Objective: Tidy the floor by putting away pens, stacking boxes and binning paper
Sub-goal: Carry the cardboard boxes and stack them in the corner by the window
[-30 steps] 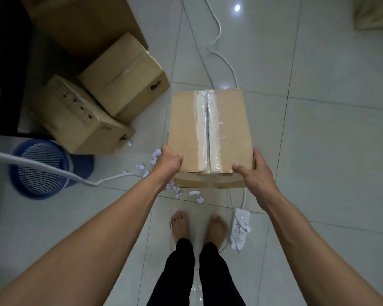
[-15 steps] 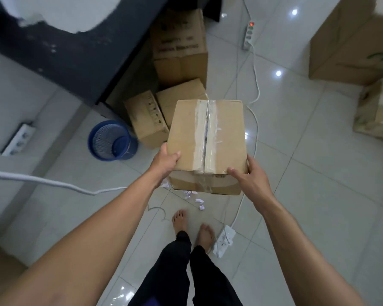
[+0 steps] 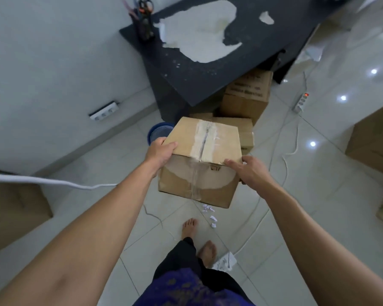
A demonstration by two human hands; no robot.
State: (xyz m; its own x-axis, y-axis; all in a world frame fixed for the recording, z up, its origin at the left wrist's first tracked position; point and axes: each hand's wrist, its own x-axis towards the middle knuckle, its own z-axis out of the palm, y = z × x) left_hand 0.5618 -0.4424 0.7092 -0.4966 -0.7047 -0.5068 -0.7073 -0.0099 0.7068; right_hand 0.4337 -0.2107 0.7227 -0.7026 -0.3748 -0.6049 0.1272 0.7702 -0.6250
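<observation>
A taped cardboard box (image 3: 199, 164) hangs in the air in front of me, held between both hands. My left hand (image 3: 160, 151) grips its left top edge and my right hand (image 3: 251, 171) grips its right top corner. Beyond it, more cardboard boxes (image 3: 245, 96) stand on the floor under a black desk (image 3: 208, 69). A blue bin (image 3: 156, 132) peeks out behind my left hand. Small paper scraps (image 3: 209, 214) lie on the tiles below the box. A pen holder (image 3: 143, 24) with pens and scissors stands on the desk's far corner.
White cables (image 3: 290, 151) trail over the tiled floor, with power strips (image 3: 300, 102) at right, another power strip (image 3: 224, 261) by my feet, and one (image 3: 103, 111) on the wall. Large boxes (image 3: 374, 142) stand at right and another large box (image 3: 13, 215) at left.
The box has risen from near the floor and my view has lifted, bringing the desk top and wall into sight. Both hands keep their hold on the box.
</observation>
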